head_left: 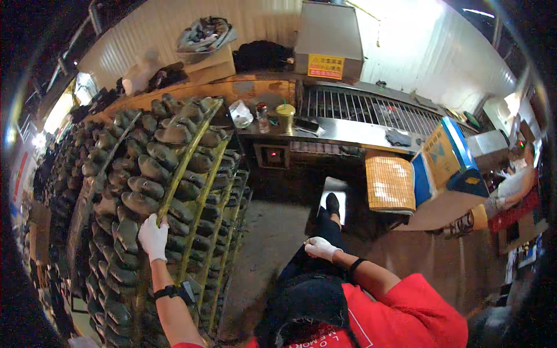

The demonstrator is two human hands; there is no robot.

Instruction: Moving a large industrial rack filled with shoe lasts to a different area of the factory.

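My left hand (153, 238), in a white glove, is closed on the lower end of a yellow rail (184, 171) at the top of a rack. Rows of dark, shoe-shaped forms (154, 169) fill the rack's tiers around that hand. My right hand (321, 248), also gloved in white, is curled up above my dark-trousered leg, and nothing shows in its fingers. A wide band sits on each wrist.
Ahead runs a metal-edged conveyor (377, 110) with bars, a hood (329, 37) over it. On its ledge stand a gold-lidded cup (285, 119) and a bottle (262, 118). An orange-gridded pad (390, 182) and a blue-edged carton (444, 153) are at right, near another person (516, 181).
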